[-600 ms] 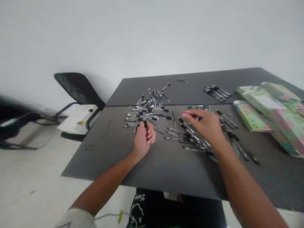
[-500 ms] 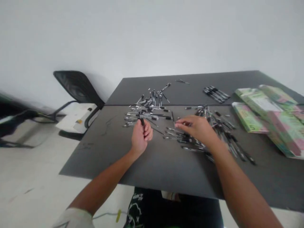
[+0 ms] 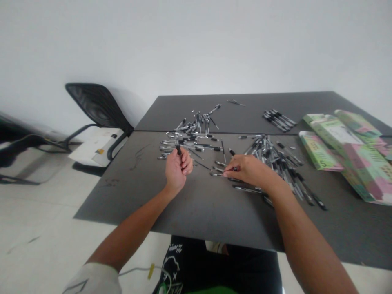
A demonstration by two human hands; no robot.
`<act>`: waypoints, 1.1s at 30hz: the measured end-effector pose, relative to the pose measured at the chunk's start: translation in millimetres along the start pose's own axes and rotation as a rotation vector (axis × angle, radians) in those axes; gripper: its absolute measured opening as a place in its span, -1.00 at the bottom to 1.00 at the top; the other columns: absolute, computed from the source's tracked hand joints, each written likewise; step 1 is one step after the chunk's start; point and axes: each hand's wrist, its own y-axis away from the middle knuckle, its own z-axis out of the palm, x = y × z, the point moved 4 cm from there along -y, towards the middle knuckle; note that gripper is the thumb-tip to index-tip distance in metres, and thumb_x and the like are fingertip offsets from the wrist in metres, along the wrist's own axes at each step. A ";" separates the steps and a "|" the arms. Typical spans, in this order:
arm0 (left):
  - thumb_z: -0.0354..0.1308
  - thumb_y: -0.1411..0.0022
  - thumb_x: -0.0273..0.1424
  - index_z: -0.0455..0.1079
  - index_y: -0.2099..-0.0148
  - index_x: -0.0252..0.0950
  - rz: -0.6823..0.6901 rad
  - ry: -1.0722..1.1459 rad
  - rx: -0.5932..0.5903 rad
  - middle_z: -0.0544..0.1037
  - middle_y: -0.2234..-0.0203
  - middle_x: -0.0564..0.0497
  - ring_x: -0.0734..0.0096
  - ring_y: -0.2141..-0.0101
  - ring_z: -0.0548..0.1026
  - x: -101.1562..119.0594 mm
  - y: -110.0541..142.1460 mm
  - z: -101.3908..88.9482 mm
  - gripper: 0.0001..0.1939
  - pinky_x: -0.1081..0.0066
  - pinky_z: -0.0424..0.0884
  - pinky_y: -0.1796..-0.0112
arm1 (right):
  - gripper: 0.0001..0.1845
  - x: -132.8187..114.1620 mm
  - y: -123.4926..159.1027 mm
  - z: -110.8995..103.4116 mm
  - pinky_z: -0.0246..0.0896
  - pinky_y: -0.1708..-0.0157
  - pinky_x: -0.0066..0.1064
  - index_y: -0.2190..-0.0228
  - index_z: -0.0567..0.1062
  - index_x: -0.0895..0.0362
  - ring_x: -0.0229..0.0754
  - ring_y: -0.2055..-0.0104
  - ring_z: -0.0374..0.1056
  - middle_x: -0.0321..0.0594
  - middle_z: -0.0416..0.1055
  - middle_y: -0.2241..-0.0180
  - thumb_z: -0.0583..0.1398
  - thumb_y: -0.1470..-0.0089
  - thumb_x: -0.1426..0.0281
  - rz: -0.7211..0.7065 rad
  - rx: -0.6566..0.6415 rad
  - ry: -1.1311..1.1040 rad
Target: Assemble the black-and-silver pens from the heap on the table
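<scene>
Plain white wall [image 3: 196, 45] behind, pale floor [image 3: 36, 228] below. Black mesh-backed chair [image 3: 94, 102] stands off the far-left table corner, a white sheet [image 3: 94, 149] lying by its frame. Dark tabletop [image 3: 122, 192] made of two panels meeting in a straight seam [image 3: 153, 131]; faint scuffs near its left side.

Black-and-silver pens lie spread over the top: a loose pile [image 3: 190, 141] across the seam, a denser pile [image 3: 275, 163] to the right, and a tidy bundle [image 3: 279, 120] on the far panel. Overlapping green-and-pink printed cartons [image 3: 346, 149] sit at the right end. One carton [image 3: 320, 151] shows a large "5"; the remaining print is too small to read. White graphic print marks the dark shorts [image 3: 174, 261] at the lower edge, legible only as a pattern.

Left hand [image 3: 178, 170] is closed around a black pen [image 3: 178, 149], one end rising from the fist, just below the loose pile. Right hand [image 3: 251, 171] reaches low, fingers extended among pens between the piles; whether it grips one cannot be told.
</scene>
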 end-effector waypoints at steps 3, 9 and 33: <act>0.10 -0.45 -0.08 0.18 0.48 -0.25 0.020 -0.024 -0.021 0.08 0.66 0.19 0.62 0.73 0.02 0.9 0.2 0.2 -0.50 0.60 0.01 0.69 | -0.83 5.3 2.8 -0.9 0.30 0.21 -0.34 0.21 0.78 0.00 -0.11 0.23 0.53 -0.19 0.66 0.21 0.37 -0.23 0.24 0.004 -0.045 0.021; 0.10 -0.45 -0.09 0.18 0.48 -0.25 0.031 -0.032 -0.023 0.08 0.66 0.19 0.62 0.73 0.02 0.2 -0.2 0.0 -0.50 0.60 0.00 0.68 | -0.78 4.4 5.7 -0.5 0.31 0.20 -0.34 0.20 0.78 0.00 -0.09 0.21 0.54 -0.18 0.66 0.21 0.35 -0.25 0.19 -0.002 -0.096 0.016; 0.15 -0.42 -0.08 0.13 0.48 -0.24 -0.056 -0.017 -0.005 0.09 0.67 0.21 0.63 0.73 0.02 -15.9 -1.8 -8.2 -0.50 0.60 -0.01 0.68 | -0.88 11.3 20.3 -29.7 0.32 0.28 -0.40 0.30 0.78 0.00 -0.15 0.29 0.55 -0.27 0.67 0.30 0.42 -0.10 0.26 0.085 -0.076 -0.073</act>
